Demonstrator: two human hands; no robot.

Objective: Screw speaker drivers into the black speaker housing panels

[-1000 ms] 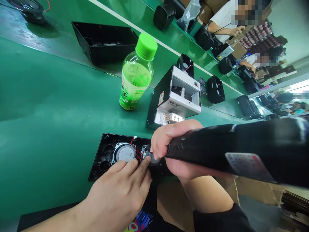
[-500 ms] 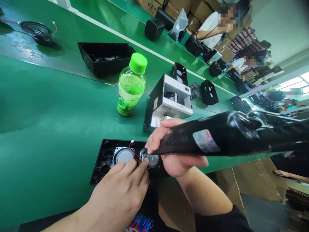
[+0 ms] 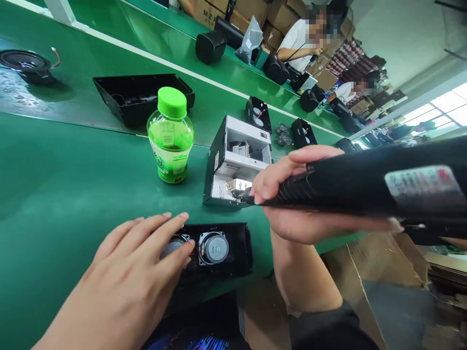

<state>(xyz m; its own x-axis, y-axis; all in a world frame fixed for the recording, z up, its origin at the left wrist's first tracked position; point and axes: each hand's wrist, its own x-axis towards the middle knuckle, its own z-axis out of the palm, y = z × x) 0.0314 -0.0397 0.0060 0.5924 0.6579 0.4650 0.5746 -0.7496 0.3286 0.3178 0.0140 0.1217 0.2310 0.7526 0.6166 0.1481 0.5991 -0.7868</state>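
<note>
The panel (image 3: 239, 253) lies by the near edge of the desk (image 3: 73, 170), with two speakers seated in it, backs up. The right speaker (image 3: 216, 249) shows whole; the left speaker (image 3: 170, 247) is partly covered by the left hand (image 3: 131, 267). That hand is spread palm-down over the panel's left end, its fingers straight and gripping nothing; I cannot tell whether the thumb touches the left speaker. The right hand (image 3: 295, 223) has its fingers wrapped around the front part of the driver (image 3: 350, 180), whose tip is at the low front of the machine (image 3: 237, 167). The machine stands between the panel and the desk's far edge. Left of it, near that edge, the bottle (image 3: 170, 141) stands upright. On the green strip (image 3: 73, 112) past the far edge lie an open case (image 3: 127, 114) and, farther left, a loose speaker (image 3: 25, 61).
</note>
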